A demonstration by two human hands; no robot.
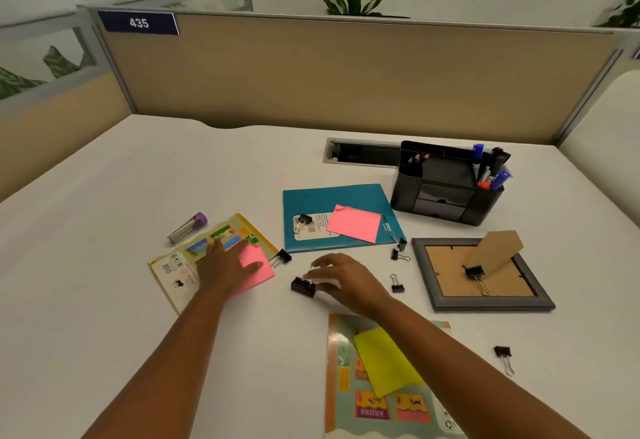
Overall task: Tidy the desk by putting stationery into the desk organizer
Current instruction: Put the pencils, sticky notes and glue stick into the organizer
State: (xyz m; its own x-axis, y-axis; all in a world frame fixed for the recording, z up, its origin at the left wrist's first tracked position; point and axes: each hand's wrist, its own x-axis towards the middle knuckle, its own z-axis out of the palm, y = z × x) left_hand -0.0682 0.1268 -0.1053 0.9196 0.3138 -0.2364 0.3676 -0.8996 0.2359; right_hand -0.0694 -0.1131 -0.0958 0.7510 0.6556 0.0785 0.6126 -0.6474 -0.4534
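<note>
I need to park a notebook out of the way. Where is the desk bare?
Bare: the far left of the desk, behind the tube, and left of the organizer. Crowded: around both hands, where binder clips scatter between the teal folder and picture frame.

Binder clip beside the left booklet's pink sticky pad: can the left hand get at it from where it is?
Probably yes. The left hand rests flat on the pink sticky pad, and the binder clip lies just beyond its fingers on bare desk, nothing between.

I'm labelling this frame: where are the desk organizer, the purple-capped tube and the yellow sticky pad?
desk organizer [445,196]: head view, front drawer face.
purple-capped tube [187,227]: head view, mid-body.
yellow sticky pad [384,360]: head view, centre of the top sheet.
</note>
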